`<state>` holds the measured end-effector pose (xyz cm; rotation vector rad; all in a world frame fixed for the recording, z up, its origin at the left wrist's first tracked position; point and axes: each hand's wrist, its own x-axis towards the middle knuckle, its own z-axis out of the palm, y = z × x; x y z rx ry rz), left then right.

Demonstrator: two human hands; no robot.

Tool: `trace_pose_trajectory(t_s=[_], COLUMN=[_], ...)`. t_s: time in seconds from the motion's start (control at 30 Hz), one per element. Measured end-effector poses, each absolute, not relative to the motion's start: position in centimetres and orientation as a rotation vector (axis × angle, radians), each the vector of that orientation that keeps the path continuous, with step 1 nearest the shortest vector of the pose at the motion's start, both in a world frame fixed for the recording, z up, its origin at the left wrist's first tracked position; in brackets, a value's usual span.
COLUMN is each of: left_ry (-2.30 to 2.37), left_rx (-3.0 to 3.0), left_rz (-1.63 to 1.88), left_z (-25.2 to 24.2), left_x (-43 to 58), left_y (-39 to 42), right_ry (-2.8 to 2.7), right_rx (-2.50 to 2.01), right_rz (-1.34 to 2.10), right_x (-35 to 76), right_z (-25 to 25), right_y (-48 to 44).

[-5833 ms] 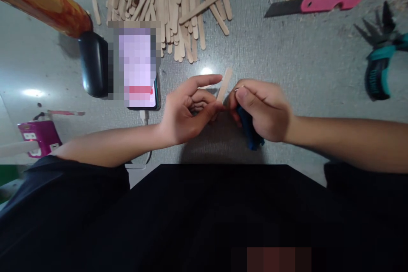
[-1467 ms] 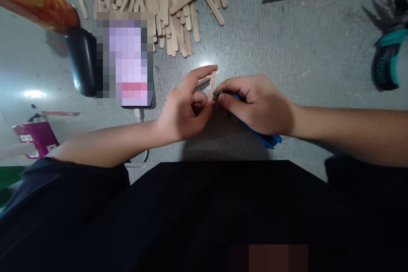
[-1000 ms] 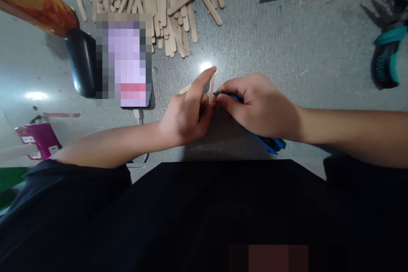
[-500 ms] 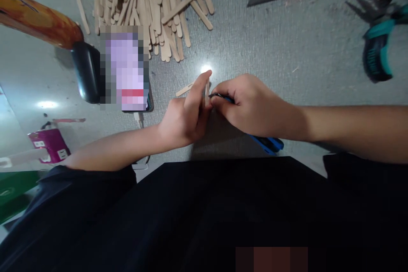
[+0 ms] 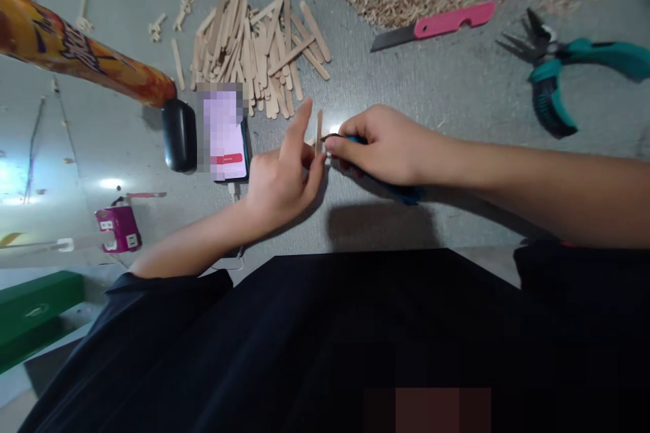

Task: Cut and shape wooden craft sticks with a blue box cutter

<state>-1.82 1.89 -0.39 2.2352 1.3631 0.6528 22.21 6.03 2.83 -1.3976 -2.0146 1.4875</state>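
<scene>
Between the thumb and fingers of my left hand (image 5: 279, 179) stands a short wooden craft stick (image 5: 319, 123); the index finger points away from it. My right hand (image 5: 388, 147) is wrapped round a blue utility knife (image 5: 406, 195), whose handle end sticks out below the palm. Its dark blade tip reaches the stick's side, though I cannot tell whether it cuts in. Just beyond the left fingers, a pile of craft sticks (image 5: 258, 57) lies on the grey table.
A phone (image 5: 223, 135) with a cable, a black case (image 5: 179, 135) and an orange tube (image 5: 96, 51) lie left. Towards the back are a pink-handled knife (image 5: 451, 20) and wood shavings (image 5: 401, 3). Teal pliers (image 5: 551, 91) lie right; a purple box (image 5: 120, 229) sits far left.
The view has shifted, showing more of the far table. The stick now stands more exposed above my left fingers, and less of the knife's handle shows below my right hand.
</scene>
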Motion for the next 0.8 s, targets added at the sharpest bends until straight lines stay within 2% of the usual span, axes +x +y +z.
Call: trace_pose_trajectory(t_s=[0.27,0.5,0.8], left_ry=[1.437,1.384,1.301], left_rx=[2.244,2.206,2.149], left_rz=[0.710,0.690,0.673], left_z=[0.3,-1.3,-2.4], left_x=[-0.8,-0.5,-1.1], left_y=[2.2,2.2,1.1], right_ry=[-1.862,-2.070,-2.082], right_rx=[-1.326,-1.403,-1.344], right_rz=[1.563,1.484,1.441], right_x=[21.9,22.1,22.2], right_z=[2.4,2.5,1.1], right_y=[5.5,5.1,4.2])
